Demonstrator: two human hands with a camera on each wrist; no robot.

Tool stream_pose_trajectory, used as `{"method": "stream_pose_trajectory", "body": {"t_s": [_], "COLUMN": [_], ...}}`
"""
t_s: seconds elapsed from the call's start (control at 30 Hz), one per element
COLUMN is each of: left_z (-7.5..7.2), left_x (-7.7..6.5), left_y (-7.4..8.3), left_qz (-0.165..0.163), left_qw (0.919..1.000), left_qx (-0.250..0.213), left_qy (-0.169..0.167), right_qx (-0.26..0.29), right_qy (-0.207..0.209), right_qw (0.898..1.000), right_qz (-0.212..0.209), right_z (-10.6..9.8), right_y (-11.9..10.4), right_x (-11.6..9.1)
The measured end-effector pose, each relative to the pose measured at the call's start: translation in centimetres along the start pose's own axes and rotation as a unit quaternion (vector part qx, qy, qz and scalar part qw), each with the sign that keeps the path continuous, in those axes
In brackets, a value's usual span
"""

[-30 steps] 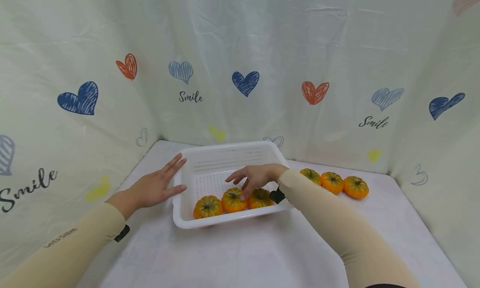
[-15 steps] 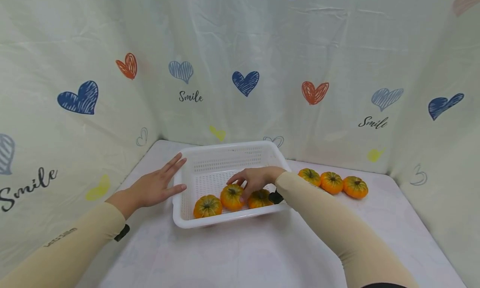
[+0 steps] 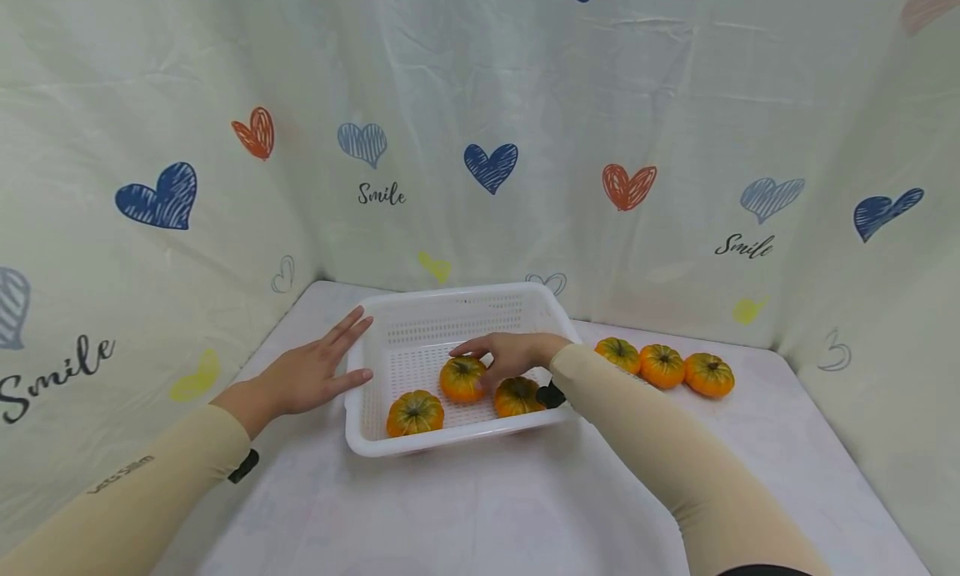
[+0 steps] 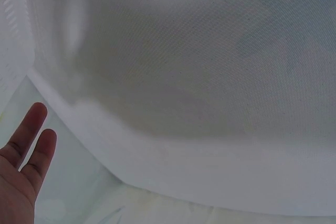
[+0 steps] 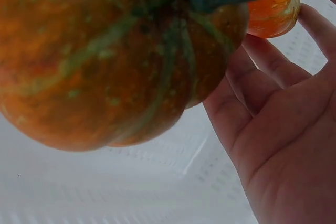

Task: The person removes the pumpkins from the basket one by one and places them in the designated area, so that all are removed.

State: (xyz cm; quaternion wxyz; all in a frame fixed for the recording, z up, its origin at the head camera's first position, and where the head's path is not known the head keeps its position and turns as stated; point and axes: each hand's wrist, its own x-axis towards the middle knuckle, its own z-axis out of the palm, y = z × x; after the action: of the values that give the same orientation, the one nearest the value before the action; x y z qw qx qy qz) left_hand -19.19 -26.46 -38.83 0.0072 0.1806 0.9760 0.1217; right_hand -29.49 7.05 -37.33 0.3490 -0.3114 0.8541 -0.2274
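Observation:
My right hand (image 3: 517, 354) reaches into a white slotted plastic basket (image 3: 467, 433) and grips a small orange-and-green pumpkin (image 3: 459, 382) from its right side. In the right wrist view that pumpkin (image 5: 272, 15) shows beyond the fingers, at the upper right. Another pumpkin (image 3: 517, 397) sits under the right wrist and fills much of the right wrist view. A third pumpkin (image 3: 416, 413) lies in the basket's front left corner. My left hand (image 3: 307, 378) is at the basket's left rim, fingers spread and straight; two of its fingers (image 4: 41, 156) show in the left wrist view.
To the right of the basket, three more pumpkins (image 3: 662, 366) stand in a row on the white-covered table (image 3: 480, 509). A pale curtain (image 3: 420, 76) printed with hearts encloses the table's back and sides.
My right hand has closed around the middle pumpkin and shifted it away from the front wall, toward the basket's middle. The left hand has stayed in place.

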Motion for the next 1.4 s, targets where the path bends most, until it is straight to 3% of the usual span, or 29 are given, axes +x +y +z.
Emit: {"method": "stream_pose_trajectory", "body": {"t_s": [0.93, 1.4], "left_z": [-0.1, -0.1], "left_x": [0.0, 0.1], "left_y": [0.1, 0.0], "left_qz": [-0.002, -0.003], "left_qw": [1.0000, 1.0000], "left_qx": [0.003, 0.000], "left_qy": [0.002, 0.000], "right_qx": [-0.004, -0.024], "right_qy": [0.000, 0.065], "right_qw": [1.000, 0.997], "right_qz": [0.015, -0.029], "right_z": [0.3, -1.6], "right_y": [0.1, -0.2], "right_x": [0.2, -0.4]}}
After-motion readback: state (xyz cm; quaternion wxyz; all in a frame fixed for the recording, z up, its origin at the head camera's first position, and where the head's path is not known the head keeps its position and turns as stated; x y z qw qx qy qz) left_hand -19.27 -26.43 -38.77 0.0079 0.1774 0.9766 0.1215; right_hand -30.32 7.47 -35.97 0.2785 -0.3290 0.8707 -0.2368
